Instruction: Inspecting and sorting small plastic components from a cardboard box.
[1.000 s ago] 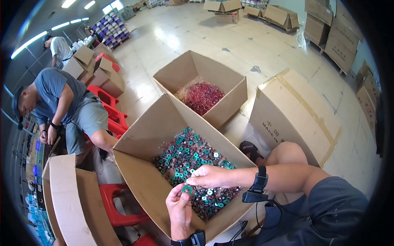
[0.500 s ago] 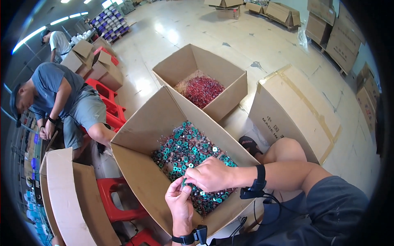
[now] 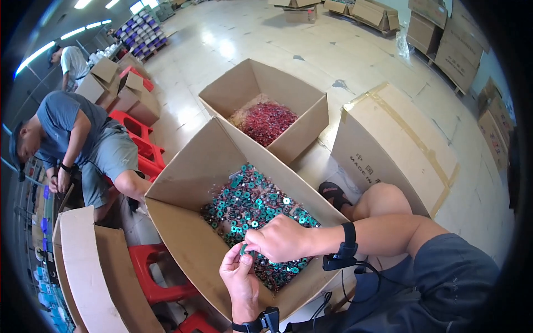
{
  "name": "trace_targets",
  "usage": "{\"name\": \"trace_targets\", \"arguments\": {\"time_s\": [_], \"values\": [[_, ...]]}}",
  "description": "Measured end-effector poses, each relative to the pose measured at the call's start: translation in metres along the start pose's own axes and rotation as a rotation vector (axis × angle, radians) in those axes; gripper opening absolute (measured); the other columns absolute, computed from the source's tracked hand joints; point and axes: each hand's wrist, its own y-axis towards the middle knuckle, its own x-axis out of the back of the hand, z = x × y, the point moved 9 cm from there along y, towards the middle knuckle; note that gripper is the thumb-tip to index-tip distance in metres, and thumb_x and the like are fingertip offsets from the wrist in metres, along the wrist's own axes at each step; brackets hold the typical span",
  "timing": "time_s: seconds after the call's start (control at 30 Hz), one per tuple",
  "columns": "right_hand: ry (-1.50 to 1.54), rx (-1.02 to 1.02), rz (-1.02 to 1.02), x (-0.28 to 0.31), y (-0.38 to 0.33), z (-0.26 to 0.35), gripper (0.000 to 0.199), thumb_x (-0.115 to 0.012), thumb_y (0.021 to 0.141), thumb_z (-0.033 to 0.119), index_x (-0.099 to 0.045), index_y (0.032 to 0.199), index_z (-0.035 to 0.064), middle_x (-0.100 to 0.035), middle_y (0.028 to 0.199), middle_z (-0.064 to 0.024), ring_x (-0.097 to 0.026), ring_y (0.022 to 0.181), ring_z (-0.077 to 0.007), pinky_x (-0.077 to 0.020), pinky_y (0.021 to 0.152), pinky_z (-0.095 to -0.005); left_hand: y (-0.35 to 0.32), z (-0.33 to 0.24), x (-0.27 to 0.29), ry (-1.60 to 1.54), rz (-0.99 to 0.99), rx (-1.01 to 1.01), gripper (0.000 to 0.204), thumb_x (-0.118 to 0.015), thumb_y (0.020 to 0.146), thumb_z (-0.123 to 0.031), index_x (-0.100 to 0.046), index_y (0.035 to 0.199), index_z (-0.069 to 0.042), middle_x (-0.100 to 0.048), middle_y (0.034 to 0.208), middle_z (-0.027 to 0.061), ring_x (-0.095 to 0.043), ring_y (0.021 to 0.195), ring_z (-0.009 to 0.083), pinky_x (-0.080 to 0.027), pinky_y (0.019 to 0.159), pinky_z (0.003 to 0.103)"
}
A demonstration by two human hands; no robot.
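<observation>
Over an open cardboard box (image 3: 183, 172), my two hands meet above a heap of small parts (image 3: 250, 200). The heap mixes green ring-shaped pieces with dark reddish and shiny metallic bits. Between thumb and fingers, my left hand (image 3: 240, 277) pinches a small green disc (image 3: 245, 250). My right hand (image 3: 282, 238) is closed, its thumb and fingertips pressed together at the disc's right side. Whether it grips the disc itself or a smaller part against it is too small to tell. Both wrists wear black straps with small devices.
Behind stands another open box (image 3: 319, 125) holding a pile of red pieces (image 3: 266, 123). A closed carton (image 3: 397, 144) is at right beside my leg. Red stools (image 3: 161, 277) and a narrow carton (image 3: 89, 272) stand at left. A co-worker (image 3: 83, 133) sits beyond, bent over their own hands.
The whole view has shifted slightly. My hands stay together over the box, and the right hand has turned a little, with the green disc now showing more plainly between the fingertips.
</observation>
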Motion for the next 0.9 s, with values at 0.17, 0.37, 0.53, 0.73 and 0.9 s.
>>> {"name": "trace_targets", "arguments": {"time_s": [0.17, 0.37, 0.53, 0.73, 0.9], "values": [[0.956, -0.819, 0.205, -0.054, -0.022, -0.051, 0.028, -0.055, 0.091, 0.026, -0.061, 0.077, 0.0032, -0.059, 0.059, -0.0151, -0.063, 0.060, -0.0305, -0.0484, 0.054, -0.0416, 0.002, 0.000, -0.013, -0.134, 0.063, 0.009, 0.031, -0.069, 0.081, 0.002, -0.059, 0.109, 0.005, -0.064, 0.108, 0.0162, -0.063, 0.096, 0.0211, -0.052, 0.088, 0.034], [0.032, -0.084, 0.069, -0.001, 0.003, 0.000, 0.019, -0.057, 0.091, 0.023, -0.053, 0.083, 0.0061, -0.061, 0.059, -0.0117, -0.059, 0.047, -0.0303, -0.0463, 0.044, -0.0428, 0.000, -0.002, 0.001, 0.001, -0.009, -0.019, 0.030, -0.069, 0.081, 0.002, -0.059, 0.109, 0.006, -0.065, 0.106, 0.0169, -0.063, 0.096, 0.0208, -0.052, 0.088, 0.033], [0.655, -0.674, 0.060, -0.029, -0.010, -0.049, 0.023, -0.057, 0.091, 0.024, -0.059, 0.080, 0.0038, -0.060, 0.062, -0.0174, -0.062, 0.058, -0.0304, -0.0466, 0.052, -0.0410, 0.004, -0.002, -0.006, -0.049, 0.039, -0.030, 0.031, -0.070, 0.079, 0.004, -0.059, 0.109, 0.006, -0.065, 0.105, 0.0166, -0.063, 0.096, 0.0205, -0.052, 0.088, 0.033], [0.283, -0.326, 0.010, -0.015, -0.007, -0.028, 0.021, -0.057, 0.092, 0.023, -0.052, 0.082, 0.0050, -0.059, 0.057, -0.0115, -0.059, 0.051, -0.0354, -0.0456, 0.047, -0.0438, 0.000, -0.006, -0.002, 0.052, -0.017, -0.052, 0.032, -0.070, 0.078, 0.007, -0.058, 0.108, 0.007, -0.064, 0.106, 0.0173, -0.063, 0.096, 0.0206, -0.052, 0.088, 0.032], [0.276, -0.490, 0.074, -0.017, -0.010, -0.029, 0.023, -0.058, 0.091, 0.024, -0.058, 0.081, 0.0033, -0.062, 0.068, -0.0156, -0.063, 0.063, -0.0314, -0.0480, 0.056, -0.0414, 0.009, 0.006, 0.012, 0.021, -0.079, -0.013, 0.031, -0.068, 0.077, 0.010, -0.059, 0.107, 0.008, -0.064, 0.106, 0.0174, -0.063, 0.095, 0.0204, -0.052, 0.087, 0.032]]}}
